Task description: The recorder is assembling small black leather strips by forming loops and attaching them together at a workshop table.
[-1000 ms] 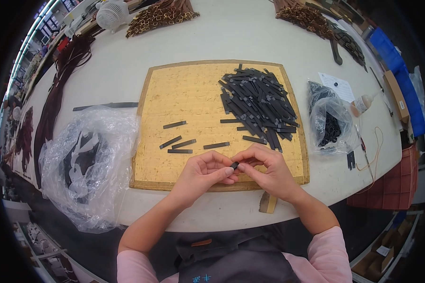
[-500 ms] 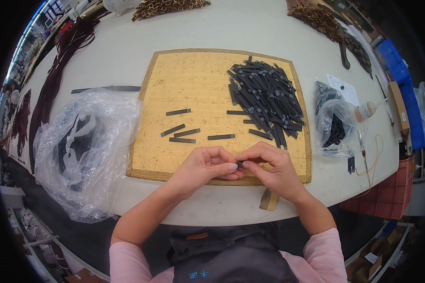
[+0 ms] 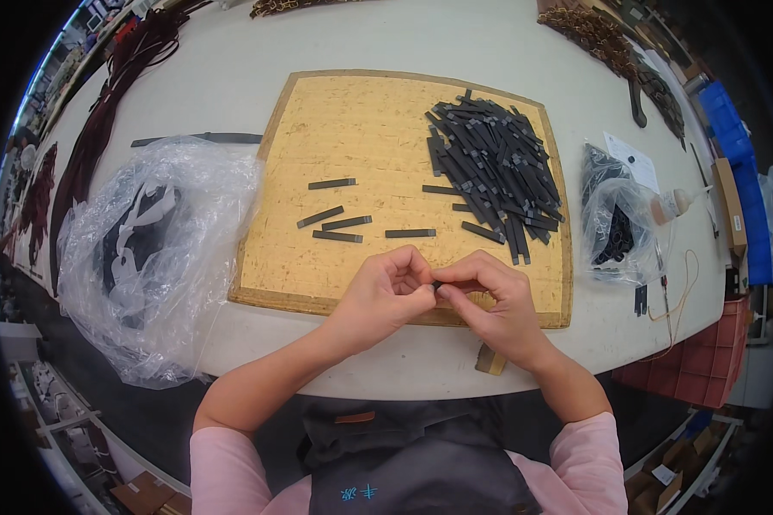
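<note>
Over the near edge of a yellow board (image 3: 343, 129), my two hands meet with fingertips almost together. My right hand (image 3: 500, 302) pinches a small black piece (image 3: 438, 285) between thumb and forefinger. Against the same piece rest the thumb and curled fingers of my left hand (image 3: 385, 292). The fingers hide most of it, so its full shape cannot be made out. Just beyond the hands lie several loose flat black strips (image 3: 410, 233) with greyish ends. A large heap of similar strips (image 3: 494, 172) covers the board's right side.
Left of the board sits a crumpled clear plastic bag (image 3: 197, 283) with dark contents. To the right are another clear bag (image 3: 610, 227) of black parts, a small bottle (image 3: 668, 206) and a yellow cord (image 3: 685, 292). A tan block (image 3: 489, 359) lies at the table's front edge.
The fingers of my left hand have curled in more, and its thumb has shifted at the small black piece. My right hand keeps its pinch. The whole view has shifted slightly.
</note>
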Motion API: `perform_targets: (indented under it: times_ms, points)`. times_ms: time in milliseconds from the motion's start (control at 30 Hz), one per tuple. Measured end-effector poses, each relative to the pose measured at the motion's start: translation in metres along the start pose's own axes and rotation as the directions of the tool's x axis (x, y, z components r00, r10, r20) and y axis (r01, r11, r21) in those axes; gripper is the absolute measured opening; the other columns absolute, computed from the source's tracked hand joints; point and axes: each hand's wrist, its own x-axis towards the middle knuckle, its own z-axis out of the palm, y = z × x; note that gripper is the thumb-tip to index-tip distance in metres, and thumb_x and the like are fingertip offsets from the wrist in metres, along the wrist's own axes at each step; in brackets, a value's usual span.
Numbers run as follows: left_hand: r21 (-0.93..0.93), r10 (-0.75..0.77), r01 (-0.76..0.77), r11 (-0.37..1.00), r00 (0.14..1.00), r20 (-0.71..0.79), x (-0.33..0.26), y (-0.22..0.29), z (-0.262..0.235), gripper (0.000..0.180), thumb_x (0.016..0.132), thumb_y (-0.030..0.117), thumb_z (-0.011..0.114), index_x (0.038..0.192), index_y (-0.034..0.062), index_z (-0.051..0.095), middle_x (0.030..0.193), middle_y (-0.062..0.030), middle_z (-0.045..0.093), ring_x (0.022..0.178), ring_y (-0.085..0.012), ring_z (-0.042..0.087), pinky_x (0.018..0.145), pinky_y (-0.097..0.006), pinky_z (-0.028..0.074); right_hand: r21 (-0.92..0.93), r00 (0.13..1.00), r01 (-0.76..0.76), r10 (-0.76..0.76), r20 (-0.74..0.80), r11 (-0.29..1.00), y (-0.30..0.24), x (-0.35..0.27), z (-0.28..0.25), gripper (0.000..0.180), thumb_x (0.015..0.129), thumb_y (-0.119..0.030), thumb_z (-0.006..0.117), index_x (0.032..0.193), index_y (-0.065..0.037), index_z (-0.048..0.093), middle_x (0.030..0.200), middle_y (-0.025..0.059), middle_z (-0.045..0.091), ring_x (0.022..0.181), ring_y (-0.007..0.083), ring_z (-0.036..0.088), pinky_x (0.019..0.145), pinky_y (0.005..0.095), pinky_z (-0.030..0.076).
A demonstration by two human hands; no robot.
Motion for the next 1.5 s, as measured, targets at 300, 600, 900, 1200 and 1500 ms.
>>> perform_targets:
  times_ms: [300, 600, 900, 1200, 1500]
  points:
    - [-0.030, 0.015, -0.015, 0.999, 1.000, -0.010, 0.004, 0.013, 0.000, 0.012, 0.099, 0.008, 0.064, 0.107, 0.0000, 0.061, 0.097, -0.0033, 0.067, 0.087, -0.0077, 0.064, 0.080, -0.023, 0.053, 0.094, 0.995, -0.090, 0.093, -0.034, 0.992, 0.004, 0.006, -0.005, 0.018, 0.092, 0.006, 0.066, 0.109, 0.004, 0.071, 0.104, 0.0102, 0.068, 0.094, 0.0179, 0.070, 0.085, 0.0279, 0.058]
    - [0.354, 0.244, -0.201, 0.913, 0.967, -0.079, 0.002, -0.010, 0.011, 0.011, 0.100, 0.010, 0.063, 0.102, 0.0028, 0.054, 0.091, -0.0033, 0.060, 0.082, -0.0082, 0.057, 0.072, -0.025, 0.048, 0.388, 0.962, -0.263, 0.269, 0.039, 0.883, 0.009, -0.007, 0.004, 0.024, 0.096, 0.003, 0.062, 0.120, 0.005, 0.064, 0.113, 0.0132, 0.069, 0.101, 0.0175, 0.071, 0.090, 0.0271, 0.056]
    - [0.377, 0.430, -0.355, 0.856, 0.893, -0.134, 0.005, -0.012, -0.001, 0.014, 0.101, 0.010, 0.060, 0.096, 0.0050, 0.048, 0.086, -0.0002, 0.050, 0.076, -0.0070, 0.046, 0.066, -0.026, 0.041, 0.209, 0.983, -0.159, 0.173, -0.053, 0.965, -0.007, 0.009, 0.025, 0.026, 0.091, 0.008, 0.065, 0.118, 0.006, 0.066, 0.104, 0.0081, 0.065, 0.096, 0.0144, 0.068, 0.087, 0.0255, 0.056]
    - [-0.034, 0.348, -0.351, 0.936, 0.935, -0.068, 0.012, 0.003, -0.020, 0.013, 0.104, 0.017, 0.058, 0.103, 0.0051, 0.053, 0.091, -0.0002, 0.061, 0.082, -0.0068, 0.059, 0.074, -0.024, 0.051, -0.031, 0.998, 0.022, -0.024, -0.055, 0.999, -0.020, 0.040, 0.022, 0.017, 0.088, 0.007, 0.070, 0.104, 0.005, 0.066, 0.093, 0.0081, 0.066, 0.084, 0.0147, 0.070, 0.077, 0.0249, 0.055]
    - [0.867, 0.627, -0.177, 0.467, 0.757, -0.184, -0.013, 0.135, -0.077, 0.025, 0.097, 0.019, 0.064, 0.118, 0.0043, 0.063, 0.093, -0.0155, 0.075, 0.071, -0.0269, 0.073, 0.064, -0.034, 0.057, 0.281, 0.998, -0.053, 0.059, -0.014, 0.958, -0.037, 0.128, 0.046, 0.014, 0.089, -0.001, 0.072, 0.098, 0.001, 0.061, 0.091, 0.0053, 0.068, 0.090, 0.0113, 0.068, 0.082, 0.0254, 0.055]
